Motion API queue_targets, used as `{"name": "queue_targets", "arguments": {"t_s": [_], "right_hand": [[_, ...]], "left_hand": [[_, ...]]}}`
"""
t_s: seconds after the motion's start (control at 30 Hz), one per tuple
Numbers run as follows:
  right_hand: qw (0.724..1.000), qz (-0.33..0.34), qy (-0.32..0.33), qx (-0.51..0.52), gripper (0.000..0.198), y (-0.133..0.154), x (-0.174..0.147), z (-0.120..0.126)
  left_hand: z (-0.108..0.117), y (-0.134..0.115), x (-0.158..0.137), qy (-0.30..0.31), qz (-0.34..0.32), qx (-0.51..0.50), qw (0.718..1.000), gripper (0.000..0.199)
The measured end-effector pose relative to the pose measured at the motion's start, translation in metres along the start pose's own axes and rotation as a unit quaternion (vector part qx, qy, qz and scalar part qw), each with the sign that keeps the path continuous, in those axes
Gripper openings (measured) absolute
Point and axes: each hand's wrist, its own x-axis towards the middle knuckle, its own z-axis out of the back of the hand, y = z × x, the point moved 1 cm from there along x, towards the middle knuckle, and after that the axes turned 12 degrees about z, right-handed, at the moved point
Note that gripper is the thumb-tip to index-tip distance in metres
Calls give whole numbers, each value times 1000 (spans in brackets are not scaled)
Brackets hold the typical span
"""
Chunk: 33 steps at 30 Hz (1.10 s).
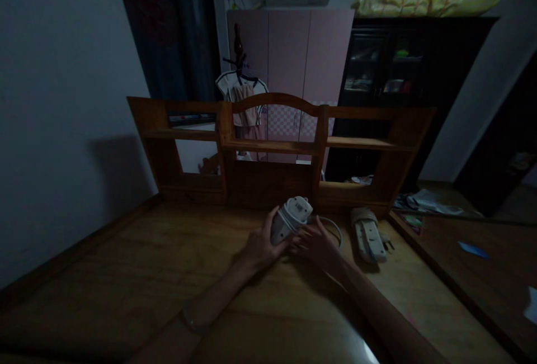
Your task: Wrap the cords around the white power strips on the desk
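Above the wooden desk, my left hand is wrapped round a pale power strip, which is tilted with its underside and label showing. Several turns of white cord are wound about the strip's middle. A loose loop of the cord curves out to the right, behind my right wrist. My right hand is close against the strip's lower right side, its fingers curled in at the cord; the fingertips are dim and partly hidden.
A second power strip with its cord wound round one end lies on the desk to the right, its plug beside it. A wooden shelf rack stands along the far edge. A wall borders the left; a lower brown surface lies beyond the right edge.
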Motion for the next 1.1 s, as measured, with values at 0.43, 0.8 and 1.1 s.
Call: {"name": "queue_targets", "arguments": {"t_s": [0.43, 0.8, 1.1], "right_hand": [[994, 96, -48, -2, 26, 15, 0, 3], [936, 274, -161, -149, 27, 62, -8, 14], [939, 97, -91, -318, 32, 10, 1, 15]], "left_hand": [[-8, -10, -11, 144, -249, 173, 942, 90], [-6, -2, -5, 80, -97, 154, 980, 83], [-1, 4, 5, -47, 83, -41, 995, 81]]}}
